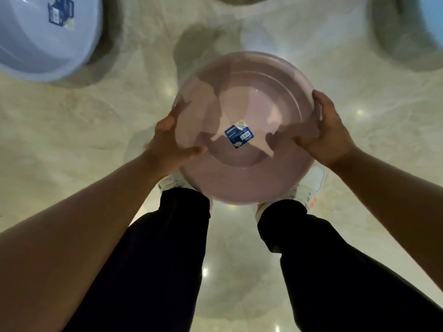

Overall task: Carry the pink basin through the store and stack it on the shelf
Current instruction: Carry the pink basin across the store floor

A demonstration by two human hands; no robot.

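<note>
The round pink basin point(259, 97) is held level above the floor in front of my legs, its open side up. A small blue label point(239, 135) sticks to its inside bottom. My left hand point(167, 140) grips the left rim, thumb inside the bowl. My right hand point(328, 133) grips the right rim with its fingers curled over the edge. The basin hides most of my white shoes. No shelf is in sight.
A pale blue basin point(40, 39) with a blue label stands on the glossy marble floor point(84, 121) at the upper left. Another blue basin point(426, 17) shows at the upper right corner. A dark rounded edge point(237, 0) peeks in at the top centre.
</note>
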